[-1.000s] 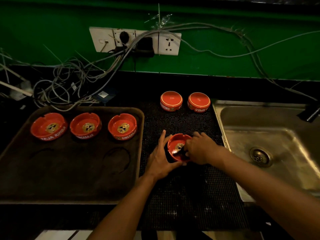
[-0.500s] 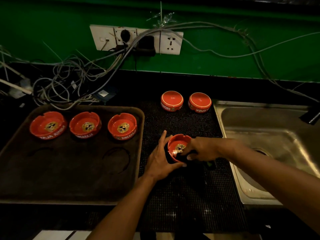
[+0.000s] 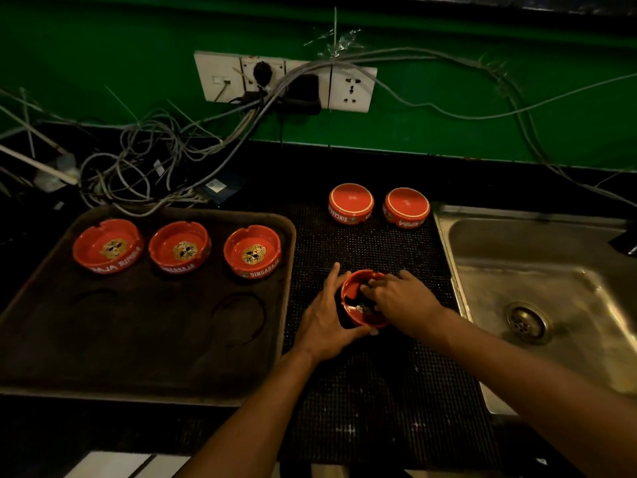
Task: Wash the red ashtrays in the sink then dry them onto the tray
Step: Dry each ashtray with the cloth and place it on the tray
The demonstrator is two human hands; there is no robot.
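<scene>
A red ashtray is held tilted on the black mat at the centre of the frame, just left of the sink; it is gripped from the left by the left hand, whose thumb and fingers are curled round its rim; the right hand is laid over its right side with fingers bent into the bowl, where something dark and small is pressed, though what it is cannot be told; three ashtrays are set upright in a row along the upper part of the brown tray at the left of the frame; two more ashtrays are stood upside down side by side on the mat above the hands; a drain is seen in the sink at the right; tangled cables are heaped at the upper left below the wall sockets on the green wall.
</scene>
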